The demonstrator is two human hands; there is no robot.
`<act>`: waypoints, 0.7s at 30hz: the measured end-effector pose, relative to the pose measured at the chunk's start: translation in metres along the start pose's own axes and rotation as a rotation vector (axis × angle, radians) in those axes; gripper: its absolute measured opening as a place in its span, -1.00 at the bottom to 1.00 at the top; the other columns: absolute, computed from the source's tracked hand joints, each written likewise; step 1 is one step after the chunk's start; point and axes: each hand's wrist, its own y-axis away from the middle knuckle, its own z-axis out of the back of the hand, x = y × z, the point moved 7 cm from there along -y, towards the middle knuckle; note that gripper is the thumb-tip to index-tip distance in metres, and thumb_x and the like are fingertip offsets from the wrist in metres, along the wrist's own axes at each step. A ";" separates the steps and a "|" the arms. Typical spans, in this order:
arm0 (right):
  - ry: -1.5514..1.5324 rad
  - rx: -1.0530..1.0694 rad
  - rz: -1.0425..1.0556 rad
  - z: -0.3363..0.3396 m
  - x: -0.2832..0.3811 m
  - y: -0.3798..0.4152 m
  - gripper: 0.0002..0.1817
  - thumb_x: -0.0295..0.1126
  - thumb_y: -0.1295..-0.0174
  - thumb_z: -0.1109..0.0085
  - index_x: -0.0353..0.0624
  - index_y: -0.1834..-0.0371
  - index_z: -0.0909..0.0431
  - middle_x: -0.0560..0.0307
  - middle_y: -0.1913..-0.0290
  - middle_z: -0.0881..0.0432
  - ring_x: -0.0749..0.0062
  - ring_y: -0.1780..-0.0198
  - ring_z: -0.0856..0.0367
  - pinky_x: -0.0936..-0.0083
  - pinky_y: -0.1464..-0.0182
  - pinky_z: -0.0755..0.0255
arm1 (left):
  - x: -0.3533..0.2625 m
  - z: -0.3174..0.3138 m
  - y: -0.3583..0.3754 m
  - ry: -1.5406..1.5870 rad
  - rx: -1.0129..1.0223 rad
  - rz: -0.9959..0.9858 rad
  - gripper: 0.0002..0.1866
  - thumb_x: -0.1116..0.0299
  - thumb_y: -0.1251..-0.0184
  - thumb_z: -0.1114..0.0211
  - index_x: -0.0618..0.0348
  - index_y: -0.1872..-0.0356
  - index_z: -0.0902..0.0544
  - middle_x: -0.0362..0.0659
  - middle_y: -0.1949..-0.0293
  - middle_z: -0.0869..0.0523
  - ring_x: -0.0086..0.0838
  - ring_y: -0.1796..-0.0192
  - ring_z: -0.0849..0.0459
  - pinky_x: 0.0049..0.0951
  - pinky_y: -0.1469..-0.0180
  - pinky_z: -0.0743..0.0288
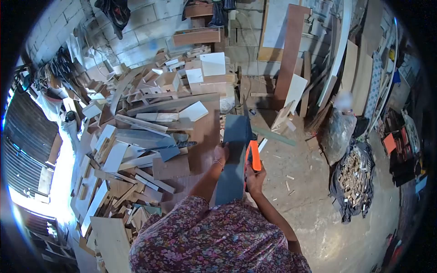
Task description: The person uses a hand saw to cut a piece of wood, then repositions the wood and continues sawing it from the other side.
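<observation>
A long blue-grey board [233,168] stretches away from my body, its near end against my floral shirt. On its left edge, my left hand [221,154] is closed, with part of the fingers hidden. My right hand [256,179] wraps round the orange handle of a handsaw [254,157] at the board's right side. The saw's blade is dark and hard to make out against the board's edge. Beneath and left of the board lies a brown wooden panel [205,139].
Wood offcuts [136,159] are heaped on the left, with more boards behind. Tall planks [291,59] lean on the back wall. To the right, a sack of small wood scraps [355,179] and a clear plastic bag [339,132] stand on the concrete floor [305,200].
</observation>
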 end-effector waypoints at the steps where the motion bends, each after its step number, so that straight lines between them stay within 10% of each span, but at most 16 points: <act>1: 0.004 0.016 0.028 -0.004 0.005 0.001 -0.79 -0.41 -0.12 -0.11 -0.30 0.24 -0.42 0.30 0.58 -0.39 0.66 0.54 -0.31 0.62 0.49 -0.27 | 0.000 0.001 0.001 -0.003 0.008 0.003 -0.60 0.12 -0.17 -0.15 0.30 0.19 -0.57 0.18 0.24 -0.60 -0.01 0.08 -0.54 -0.23 0.03 -0.38; 21: 0.050 0.127 0.074 -0.024 0.013 0.002 -0.88 -0.46 -0.13 -0.09 -0.21 0.48 -0.38 0.36 0.67 -0.32 0.73 0.63 -0.24 0.67 0.61 -0.16 | 0.036 0.016 -0.012 0.037 -0.091 0.042 -0.61 0.10 -0.15 -0.16 0.31 0.30 -0.61 0.17 0.30 -0.62 -0.02 0.16 -0.58 -0.22 0.13 -0.40</act>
